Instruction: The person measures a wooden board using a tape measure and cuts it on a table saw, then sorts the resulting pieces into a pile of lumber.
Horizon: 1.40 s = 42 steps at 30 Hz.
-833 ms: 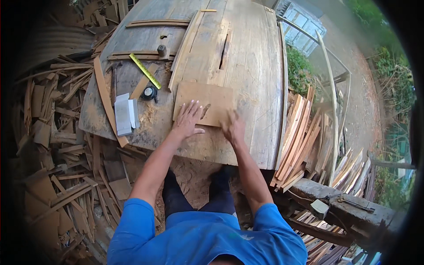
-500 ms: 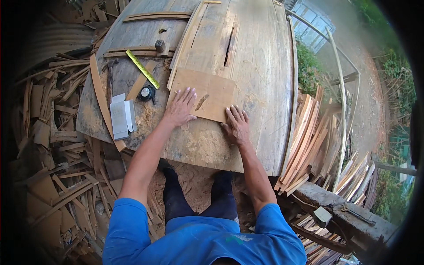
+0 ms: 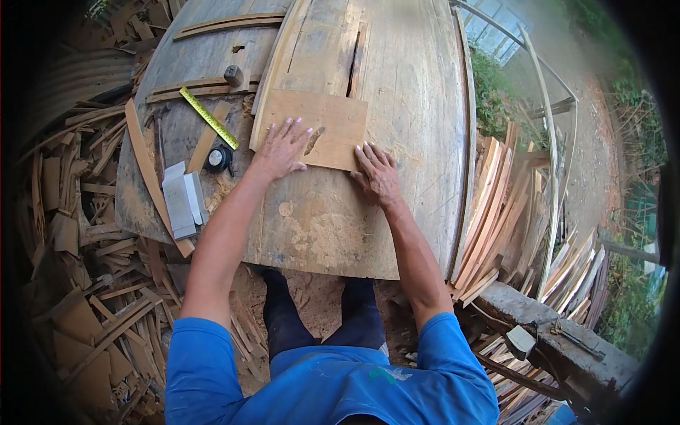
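The person's left hand [image 3: 283, 150] lies with fingers spread on a brown rectangular wooden board [image 3: 333, 120], atop a weathered plank table [image 3: 418, 92]. The right hand [image 3: 379, 175], fingers slightly apart, touches the board's right edge.

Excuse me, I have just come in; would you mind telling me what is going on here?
A person in a blue shirt has both bare hands on a thin brown panel lying flat on a wooden tabletop. The left hand is spread over its left part; the right hand is at its near right corner. A yellow measuring strip and a grey metal piece lie off to the left.
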Each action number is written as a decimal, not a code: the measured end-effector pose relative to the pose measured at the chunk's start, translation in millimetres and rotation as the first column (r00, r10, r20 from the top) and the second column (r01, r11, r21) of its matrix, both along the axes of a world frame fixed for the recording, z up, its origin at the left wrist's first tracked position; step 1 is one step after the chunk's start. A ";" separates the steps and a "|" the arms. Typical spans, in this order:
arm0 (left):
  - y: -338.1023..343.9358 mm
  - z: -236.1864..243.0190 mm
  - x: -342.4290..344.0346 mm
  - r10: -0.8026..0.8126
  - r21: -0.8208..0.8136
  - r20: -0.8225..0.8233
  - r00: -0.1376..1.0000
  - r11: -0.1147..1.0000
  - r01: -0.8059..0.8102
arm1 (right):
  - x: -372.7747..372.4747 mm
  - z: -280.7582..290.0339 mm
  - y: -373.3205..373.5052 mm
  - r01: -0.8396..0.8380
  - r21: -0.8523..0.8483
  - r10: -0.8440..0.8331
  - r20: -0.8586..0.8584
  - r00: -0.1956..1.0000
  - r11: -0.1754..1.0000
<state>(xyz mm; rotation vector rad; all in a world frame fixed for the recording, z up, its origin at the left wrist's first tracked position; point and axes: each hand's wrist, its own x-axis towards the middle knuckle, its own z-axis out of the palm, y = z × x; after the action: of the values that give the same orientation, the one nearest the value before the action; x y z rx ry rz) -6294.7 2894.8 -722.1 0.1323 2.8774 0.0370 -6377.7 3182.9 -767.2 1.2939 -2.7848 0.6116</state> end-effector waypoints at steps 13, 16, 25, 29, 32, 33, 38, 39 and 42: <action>-12.2 2.0 -33.9 0.035 0.054 0.035 0.999 0.998 -0.037 | -26.7 -2.1 -13.1 0.046 0.060 -0.047 0.026 0.999 0.997; -14.7 0.5 -39.2 0.043 0.063 0.041 0.998 0.997 -0.046 | -31.1 -4.8 -15.0 0.046 0.036 -0.047 0.014 0.999 0.998; -21.3 -7.4 -52.0 0.059 0.090 0.045 0.997 0.994 -0.063 | -43.9 -8.0 -19.9 0.046 0.021 -0.046 0.004 0.999 0.999; -24.5 -9.9 -57.2 0.055 0.101 0.034 0.998 0.993 -0.059 | -49.0 -9.3 -22.0 0.050 0.014 -0.050 0.010 0.999 0.999; -25.0 -9.4 -59.9 0.064 0.095 0.054 0.997 0.993 -0.069 | -51.2 -9.8 -22.5 0.047 0.010 -0.047 0.002 0.999 0.999; -24.7 -8.9 -60.8 0.064 0.097 0.055 0.996 0.993 -0.069 | -52.5 -10.0 -22.7 0.050 0.010 -0.050 0.000 0.999 0.999; -26.8 -9.0 -63.5 0.060 0.093 0.048 0.997 0.994 -0.065 | -56.6 -12.0 -24.0 0.048 0.005 -0.048 -0.012 0.999 0.999; -26.6 -9.1 -64.1 0.060 0.094 0.047 0.997 0.994 -0.064 | -57.5 -12.2 -24.0 0.049 0.013 -0.049 -0.009 0.999 0.999; -26.1 -6.6 -66.5 0.068 0.098 0.038 0.997 0.993 -0.071 | -59.2 -10.4 -25.2 0.049 0.033 -0.049 -0.005 0.999 0.998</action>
<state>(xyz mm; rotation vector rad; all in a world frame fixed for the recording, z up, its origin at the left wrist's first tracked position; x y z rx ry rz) -6361.2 2868.8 -728.7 0.0500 2.8452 0.1941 -6436.8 3157.7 -777.7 1.2264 -2.8257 0.5624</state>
